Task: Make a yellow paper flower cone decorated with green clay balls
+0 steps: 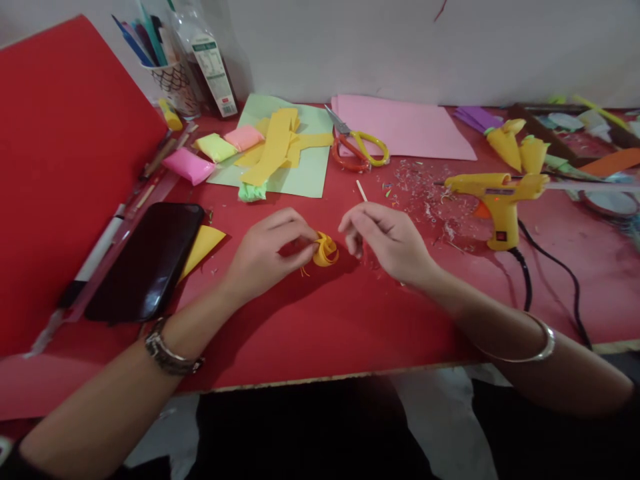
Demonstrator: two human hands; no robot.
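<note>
My left hand (273, 250) pinches a small curled roll of yellow paper (326, 251) between thumb and fingertips, just above the red tabletop. A loose end hangs below the roll. To its right, apart from it, my right hand (387, 240) has its fingers curled in. A thin pale stick (361, 191) sticks out above the right hand's knuckles, and a small pale tip shows under its palm side. The stick's middle is hidden by the hand, which appears closed on it.
Yellow paper strips (275, 150), scissors (360, 143) and pink sheets (405, 127) lie behind the hands. A yellow glue gun (500, 193) with its cord stands right, by paper scraps. A phone (147, 260) lies left; a bottle (213, 73) and pen cup (173, 83) stand behind.
</note>
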